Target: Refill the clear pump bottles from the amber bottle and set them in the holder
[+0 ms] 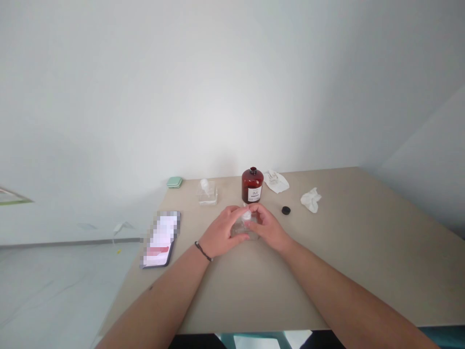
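Straight in front of the brown bottle (252,185), the left hand (221,231), the right hand (271,229) and the clear bottle (238,227) are filling the way. Behind it, the wall (218,97) is blocking. To its left, a glass bottle (207,194) is standing, leaving a gap between. To its right, tissues (311,199) and a cap (286,210) are lying low; farther right, the tabletop (378,242) is offering wide passage.

The left grip (223,230) and right grip (269,227) clasp a clear bottle (239,228).
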`<state>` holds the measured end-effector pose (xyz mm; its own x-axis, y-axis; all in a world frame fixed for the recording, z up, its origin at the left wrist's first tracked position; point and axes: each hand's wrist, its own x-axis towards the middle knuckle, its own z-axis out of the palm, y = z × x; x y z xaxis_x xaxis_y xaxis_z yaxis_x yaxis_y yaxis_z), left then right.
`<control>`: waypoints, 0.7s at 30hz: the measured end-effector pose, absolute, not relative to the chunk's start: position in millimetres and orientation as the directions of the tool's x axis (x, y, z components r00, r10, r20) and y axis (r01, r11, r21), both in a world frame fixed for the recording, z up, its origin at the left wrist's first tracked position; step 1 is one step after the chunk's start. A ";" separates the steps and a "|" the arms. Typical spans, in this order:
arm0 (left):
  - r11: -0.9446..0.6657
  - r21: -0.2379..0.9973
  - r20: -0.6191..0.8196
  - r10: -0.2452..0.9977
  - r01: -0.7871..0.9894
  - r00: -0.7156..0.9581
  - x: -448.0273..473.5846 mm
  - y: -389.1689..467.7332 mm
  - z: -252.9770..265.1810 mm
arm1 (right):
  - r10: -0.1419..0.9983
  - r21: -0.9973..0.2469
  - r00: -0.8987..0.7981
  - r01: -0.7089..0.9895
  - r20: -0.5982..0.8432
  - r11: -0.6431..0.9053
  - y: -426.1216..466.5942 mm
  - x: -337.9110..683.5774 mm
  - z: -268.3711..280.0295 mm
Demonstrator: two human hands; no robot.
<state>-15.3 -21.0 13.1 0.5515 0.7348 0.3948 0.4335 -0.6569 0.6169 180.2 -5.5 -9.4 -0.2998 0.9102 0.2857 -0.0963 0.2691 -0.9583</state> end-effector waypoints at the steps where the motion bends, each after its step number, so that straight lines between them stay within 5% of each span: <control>1: -0.668 0.604 0.412 0.729 0.435 0.547 -14.8 -20.9 12.5 | 0.908 -0.956 -0.300 -0.106 0.294 0.275 -5.2 180.0 -9.4; 21: -0.689 0.628 0.461 0.704 0.362 0.541 -8.1 -22.2 10.1 | 0.919 -0.955 -0.259 -0.101 0.297 0.280 -7.1 176.7 -10.7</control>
<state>-8.1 -22.2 10.1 0.5413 0.7035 0.4605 0.3617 -0.6892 0.6278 176.7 -7.1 -10.7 -0.2593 0.9190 0.2972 -0.1005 0.2803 -0.9546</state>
